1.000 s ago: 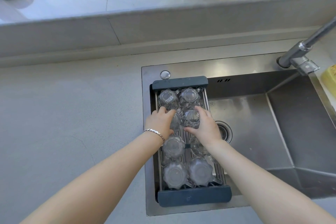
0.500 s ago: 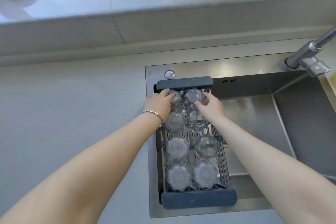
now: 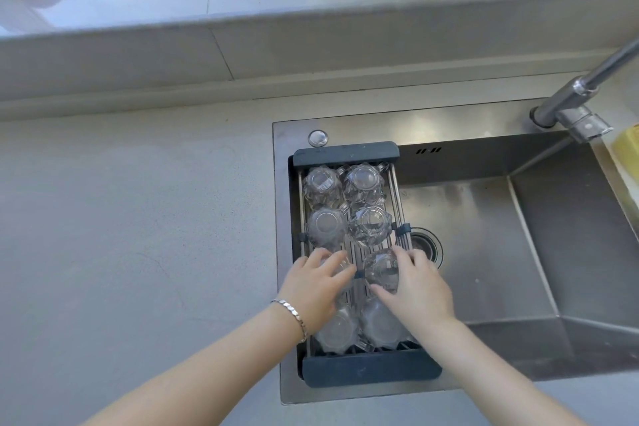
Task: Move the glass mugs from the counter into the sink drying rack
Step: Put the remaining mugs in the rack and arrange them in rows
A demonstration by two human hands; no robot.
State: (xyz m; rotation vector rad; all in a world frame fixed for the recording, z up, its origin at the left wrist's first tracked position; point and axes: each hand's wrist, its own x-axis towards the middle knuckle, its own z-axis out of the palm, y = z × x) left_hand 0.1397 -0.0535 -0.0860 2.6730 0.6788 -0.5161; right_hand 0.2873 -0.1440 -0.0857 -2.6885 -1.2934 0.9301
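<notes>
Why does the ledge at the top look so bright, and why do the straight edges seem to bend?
Head view: daylight glares off the glossy ledge, washing it pale, while the sink basin sits in softer shade; the wide-angle lens bows the ledge and counter edges; the right hand is slightly motion-blurred; the clear mugs in the drying rack show small glints.

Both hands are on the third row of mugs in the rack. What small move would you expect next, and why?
Probably a small nudge of the two mugs towards the far rows, then letting go. The left hand covers one mug, the right hand holds another mug, and a gap of bare drying rack separates them from the second row. No mugs show on the counter.
</notes>
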